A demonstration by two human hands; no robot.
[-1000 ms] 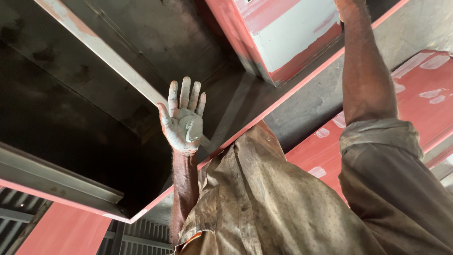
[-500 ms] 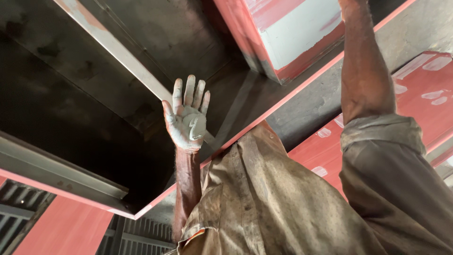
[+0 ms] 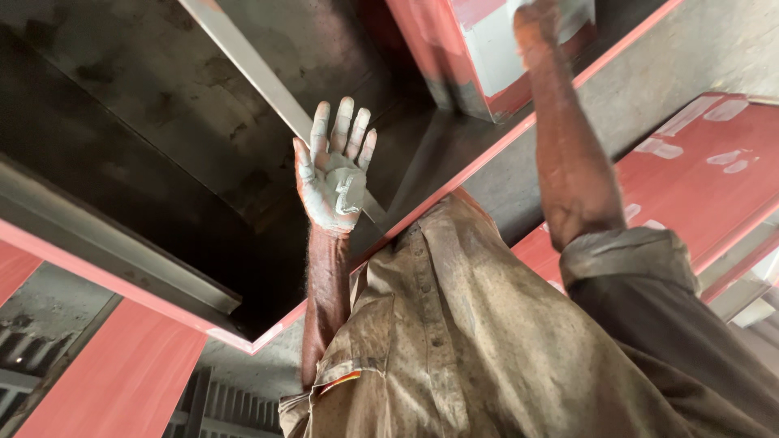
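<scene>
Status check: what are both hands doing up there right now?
Left hand open, palm smeared grey, against the pale metal strip. Right hand raised to the red-and-white beam, grip unclear. Nothing blocking.

The left hand (image 3: 335,174), smeared with pale grey paste, is raised open with fingers spread beside a grey metal bar (image 3: 268,81). The right hand (image 3: 535,20) presses against a white, red-edged block (image 3: 503,57) overhead.
</scene>
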